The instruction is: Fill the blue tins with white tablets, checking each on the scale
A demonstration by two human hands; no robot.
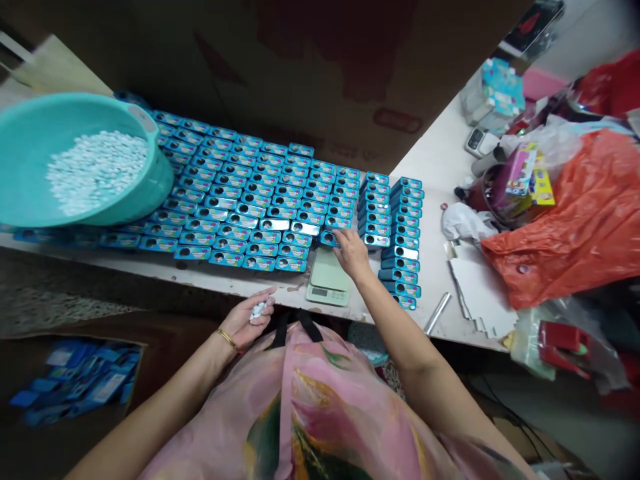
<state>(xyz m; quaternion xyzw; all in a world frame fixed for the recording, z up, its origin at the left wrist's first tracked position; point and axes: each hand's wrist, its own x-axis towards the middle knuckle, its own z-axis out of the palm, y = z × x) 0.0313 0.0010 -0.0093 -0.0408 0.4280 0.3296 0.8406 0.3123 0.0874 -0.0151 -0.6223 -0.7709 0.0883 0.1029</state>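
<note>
Palm up near the table's front edge, my left hand (246,319) is cupped around a few small white candies (259,310). My right hand (353,252) reaches over a pale green kitchen scale (327,293), its fingertips closed on a small blue tin (328,238). That tin is at the front of a column of similar tins, just behind the scale. Many blue tins (260,179) with dark round openings stand in tight rows to the left. My fingers hide the right end of the held tin.
A turquoise basin (160,180) of white candies stands on the left. Shorter tin columns (403,233) line the right side. A metal tube (438,313), cut white sheets (483,287) and an orange plastic bag (565,207) lie farther right. A large cardboard box (310,73) rises behind.
</note>
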